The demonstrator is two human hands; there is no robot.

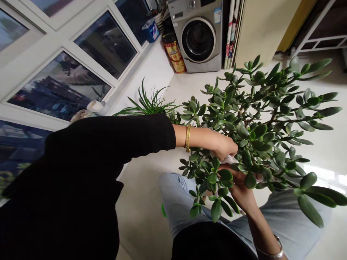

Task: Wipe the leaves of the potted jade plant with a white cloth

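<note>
A big jade plant with thick, glossy green leaves spreads over the right half of the head view. My left hand, with a gold bracelet at the wrist, reaches in from the left among the branches. Its fingers are curled on a crumpled white cloth or tissue, which shows only in part. Just below it, my right hand comes up from the bottom right under the leaves. Leaves cover most of its fingers, so what it touches is hidden.
Behind the plant stand a washing machine and an orange-yellow bag. A spiky-leaved plant grows beside the left forearm. Windows line the left side, with a blue box on the sill. My knees in jeans are below.
</note>
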